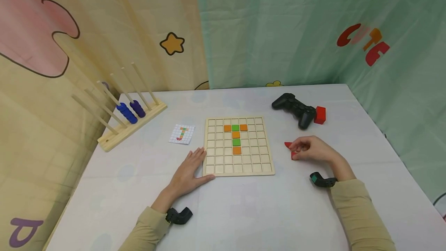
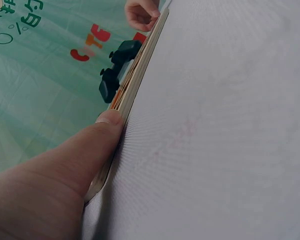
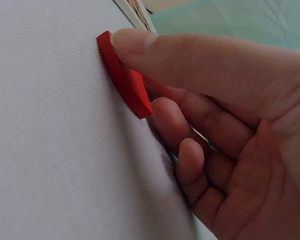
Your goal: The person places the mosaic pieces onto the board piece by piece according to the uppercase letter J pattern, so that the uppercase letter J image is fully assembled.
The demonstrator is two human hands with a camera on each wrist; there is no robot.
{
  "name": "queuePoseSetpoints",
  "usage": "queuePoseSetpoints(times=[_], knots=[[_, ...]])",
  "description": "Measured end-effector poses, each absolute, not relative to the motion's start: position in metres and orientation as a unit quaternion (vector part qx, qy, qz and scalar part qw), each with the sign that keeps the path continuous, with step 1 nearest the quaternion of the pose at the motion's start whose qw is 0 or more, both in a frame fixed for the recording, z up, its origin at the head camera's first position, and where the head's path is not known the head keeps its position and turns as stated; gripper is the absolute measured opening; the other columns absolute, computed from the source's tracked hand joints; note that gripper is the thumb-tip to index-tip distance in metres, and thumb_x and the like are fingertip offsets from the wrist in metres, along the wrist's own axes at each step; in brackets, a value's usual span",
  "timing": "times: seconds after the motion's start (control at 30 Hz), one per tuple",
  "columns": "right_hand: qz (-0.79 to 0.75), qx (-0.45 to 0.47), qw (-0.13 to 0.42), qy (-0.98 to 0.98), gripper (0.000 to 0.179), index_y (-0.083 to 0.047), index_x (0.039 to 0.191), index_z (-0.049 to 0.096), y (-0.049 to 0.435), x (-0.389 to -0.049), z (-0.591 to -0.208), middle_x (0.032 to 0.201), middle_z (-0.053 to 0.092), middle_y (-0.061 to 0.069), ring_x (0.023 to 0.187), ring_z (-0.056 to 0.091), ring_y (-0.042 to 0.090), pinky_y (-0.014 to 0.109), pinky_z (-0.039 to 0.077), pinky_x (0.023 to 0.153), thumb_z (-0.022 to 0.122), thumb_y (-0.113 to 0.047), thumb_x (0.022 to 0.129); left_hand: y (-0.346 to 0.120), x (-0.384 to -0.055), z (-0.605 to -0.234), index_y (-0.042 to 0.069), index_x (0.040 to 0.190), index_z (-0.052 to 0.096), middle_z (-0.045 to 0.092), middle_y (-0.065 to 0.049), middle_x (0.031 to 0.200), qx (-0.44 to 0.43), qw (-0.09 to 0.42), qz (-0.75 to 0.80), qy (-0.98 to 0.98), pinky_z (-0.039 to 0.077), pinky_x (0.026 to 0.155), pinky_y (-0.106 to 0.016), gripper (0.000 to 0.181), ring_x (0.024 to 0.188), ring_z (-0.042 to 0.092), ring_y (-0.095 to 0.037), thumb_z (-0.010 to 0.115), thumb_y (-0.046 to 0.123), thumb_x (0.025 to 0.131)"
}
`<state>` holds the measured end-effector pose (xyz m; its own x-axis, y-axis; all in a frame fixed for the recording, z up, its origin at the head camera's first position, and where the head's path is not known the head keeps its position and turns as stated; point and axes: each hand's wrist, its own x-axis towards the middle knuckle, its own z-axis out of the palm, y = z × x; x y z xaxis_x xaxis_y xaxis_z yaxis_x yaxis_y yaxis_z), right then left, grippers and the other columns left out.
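Observation:
A wooden grid board (image 1: 219, 169) lies on the table, with several orange and green square tiles (image 1: 236, 142) set in its cells in a T shape. My left hand (image 1: 188, 171) rests at the board's lower left corner, fingers along the left side and thumb (image 2: 90, 150) on the front edge. To the right of the board, my right hand (image 1: 311, 149) pinches a thin red piece with a curved side (image 3: 122, 77) between thumb and fingers, low at the tabletop. Another red piece (image 1: 287, 145) lies just beyond its fingertips. Left of the board is a small pattern card (image 1: 182, 134).
A black game controller (image 1: 294, 109) lies at the back right, with a red block (image 1: 320, 115) against it. At the back left stands a wooden peg rack (image 1: 134, 129) with blue and purple rings on two pegs. Curtains hang behind the table.

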<state>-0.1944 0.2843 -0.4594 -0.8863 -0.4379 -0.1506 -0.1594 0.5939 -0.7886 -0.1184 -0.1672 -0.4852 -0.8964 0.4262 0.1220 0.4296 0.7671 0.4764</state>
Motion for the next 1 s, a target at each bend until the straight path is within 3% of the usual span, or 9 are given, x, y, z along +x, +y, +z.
queuePoseSetpoints(times=[0.73, 1.0], knots=[[-0.41, -0.189, 0.196, 0.87, 0.022, -0.004, 0.089, 0.065, 0.279, -0.188, -0.447, 0.072, 0.056, 0.002, 0.065, 0.049, 0.013, 0.02, 0.043, 0.055, 0.08, -0.011, 0.074, -0.167, -0.118, -0.485, 0.0, 0.144, 0.032, 0.026, -0.011, 0.152, -0.224, -0.003, -0.254, -0.941, 0.006, 0.117, -0.031, 0.089, 0.142, 0.016, -0.019, 0.056, 0.061, 0.084], [-0.379, -0.168, 0.177, 0.893, 0.024, -0.009, 0.082, 0.065, 0.265, -0.188, -0.446, 0.074, 0.06, 0.001, 0.072, 0.055, 0.018, 0.023, 0.049, 0.062, 0.081, -0.024, 0.073, -0.167, -0.119, -0.486, -0.001, 0.144, 0.032, 0.026, -0.012, 0.151, -0.225, 0.003, -0.248, -0.942, 0.006, 0.117, -0.031, 0.089, 0.141, 0.016, -0.02, 0.056, 0.061, 0.084]])
